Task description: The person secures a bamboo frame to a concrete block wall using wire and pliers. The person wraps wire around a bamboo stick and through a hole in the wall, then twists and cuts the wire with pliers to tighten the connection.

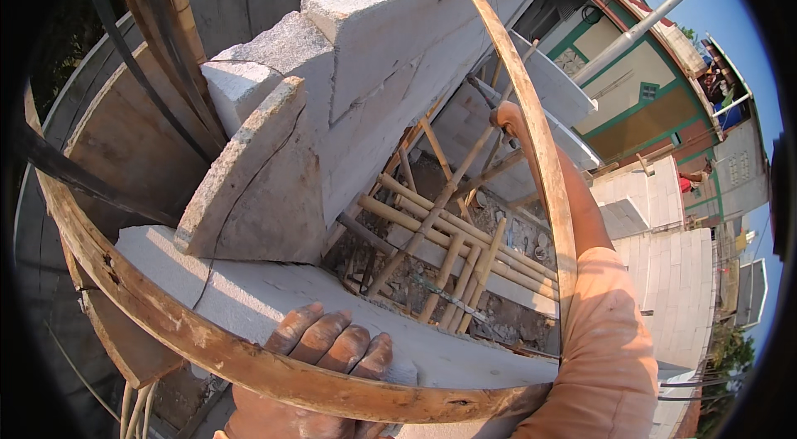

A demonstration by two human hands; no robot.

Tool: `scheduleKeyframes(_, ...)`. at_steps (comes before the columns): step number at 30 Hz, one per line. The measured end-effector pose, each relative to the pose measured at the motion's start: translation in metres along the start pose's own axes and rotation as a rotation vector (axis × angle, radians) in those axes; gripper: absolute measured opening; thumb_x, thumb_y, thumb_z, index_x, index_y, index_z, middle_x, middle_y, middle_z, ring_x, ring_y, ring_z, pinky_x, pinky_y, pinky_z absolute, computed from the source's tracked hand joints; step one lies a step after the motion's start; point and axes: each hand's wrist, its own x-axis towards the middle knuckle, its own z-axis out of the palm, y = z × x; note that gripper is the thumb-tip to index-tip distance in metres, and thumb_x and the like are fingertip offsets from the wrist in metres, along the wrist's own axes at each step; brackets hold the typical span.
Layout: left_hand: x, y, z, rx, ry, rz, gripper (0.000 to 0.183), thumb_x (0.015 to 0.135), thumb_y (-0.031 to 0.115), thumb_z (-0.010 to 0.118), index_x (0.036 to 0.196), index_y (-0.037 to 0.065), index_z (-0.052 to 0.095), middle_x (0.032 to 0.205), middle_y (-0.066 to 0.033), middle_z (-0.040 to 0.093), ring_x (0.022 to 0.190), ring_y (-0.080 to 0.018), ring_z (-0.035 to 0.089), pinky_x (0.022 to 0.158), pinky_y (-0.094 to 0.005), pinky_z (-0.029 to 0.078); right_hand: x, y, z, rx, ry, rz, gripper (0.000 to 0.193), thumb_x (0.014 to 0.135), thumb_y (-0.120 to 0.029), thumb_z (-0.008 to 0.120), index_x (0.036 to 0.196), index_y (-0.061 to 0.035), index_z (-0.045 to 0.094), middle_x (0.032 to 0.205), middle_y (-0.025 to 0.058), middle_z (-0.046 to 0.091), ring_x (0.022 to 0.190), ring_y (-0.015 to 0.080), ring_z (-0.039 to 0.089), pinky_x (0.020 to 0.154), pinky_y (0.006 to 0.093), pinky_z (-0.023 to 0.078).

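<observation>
My left hand is at the bottom, low over the grey-white block wall. Its whitish, dusty fingers are bent and pressed together. A long wooden strip crosses in front of it, hiding the knuckles and whatever the fingers hold. Farther out, my right arm reaches up past a second wooden strip. The right hand is closed just left of that strip, near a dark, thin piece; what it grips is too small to name. The two strips meet at the lower right.
A rough-edged slab stands on the wall, with a taller wall behind it. Bamboo poles cross over rubble far below. Dark bars rise at the left. Houses stand to the right.
</observation>
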Motion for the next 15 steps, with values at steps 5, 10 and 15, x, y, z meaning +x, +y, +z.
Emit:
scheduleKeyframes(5, 0.003, 0.005, -0.003, 0.017, 0.018, -0.039, 0.044, 0.068, 0.043, 0.065, 0.099, 0.012, 0.071, 0.094, -0.0057, 0.067, 0.097, -0.026, 0.066, 0.095, -0.0471, 0.047, 0.002, 0.001, 0.007, -0.006, 0.001, -0.006, 0.011, 0.082, -0.005, 0.063, 0.081, 0.0055, 0.064, 0.071, 0.0152, 0.063, 0.061, 0.0252, 0.062, 0.049, 0.0384, 0.049)
scheduleKeyframes(10, 0.002, 0.004, -0.002, 0.012, 0.011, -0.053, 0.046, 0.07, 0.048, 0.063, 0.097, 0.012, 0.071, 0.092, -0.006, 0.067, 0.096, -0.0265, 0.066, 0.094, -0.0474, 0.047, 0.004, 0.002, 0.01, -0.003, 0.01, -0.016, 0.011, 0.082, -0.006, 0.064, 0.08, 0.005, 0.064, 0.07, 0.0147, 0.062, 0.06, 0.0245, 0.062, 0.048, 0.0382, 0.048)
scheduleKeyframes(15, 0.002, 0.002, 0.0, 0.035, -0.015, -0.022, 0.046, 0.075, 0.052, 0.06, 0.095, 0.012, 0.071, 0.09, -0.006, 0.067, 0.093, -0.0266, 0.067, 0.093, -0.0476, 0.047, 0.007, 0.006, 0.012, 0.0, 0.011, -0.013, 0.011, 0.082, -0.007, 0.064, 0.08, 0.0044, 0.063, 0.069, 0.0142, 0.061, 0.058, 0.0239, 0.061, 0.047, 0.038, 0.048)
